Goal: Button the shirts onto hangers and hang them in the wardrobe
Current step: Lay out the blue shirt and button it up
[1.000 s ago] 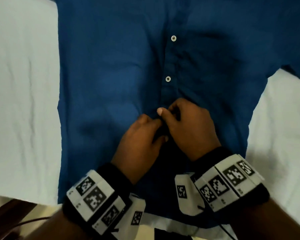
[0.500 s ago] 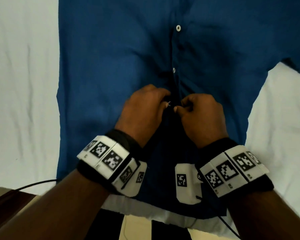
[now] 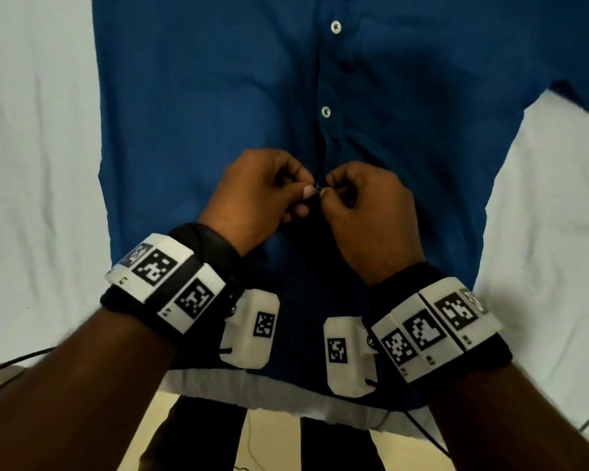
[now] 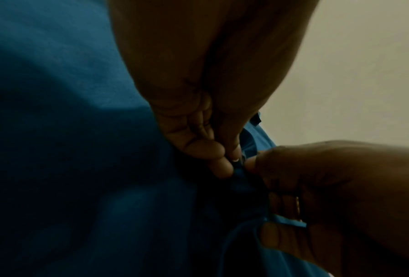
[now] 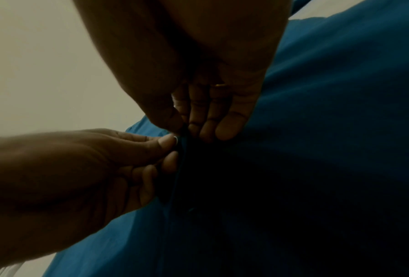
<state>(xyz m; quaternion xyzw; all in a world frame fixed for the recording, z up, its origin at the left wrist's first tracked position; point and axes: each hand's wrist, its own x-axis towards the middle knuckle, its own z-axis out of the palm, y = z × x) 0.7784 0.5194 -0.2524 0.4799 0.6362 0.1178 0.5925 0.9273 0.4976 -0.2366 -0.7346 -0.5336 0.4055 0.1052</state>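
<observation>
While both hands (image 3: 315,198) still pinch the shirt (image 3: 198,107) placket, the left has drawn back.

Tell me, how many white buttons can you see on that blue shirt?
2. One button sits near the top of the shirt's front; the other button lies below it, just above the hands. A third may be hidden between the fingers.

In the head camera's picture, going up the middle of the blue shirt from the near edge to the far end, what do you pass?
Near hem of the blue shirt → left hand and right hand pinching the placket side by side → lower white button → upper white button.
</observation>
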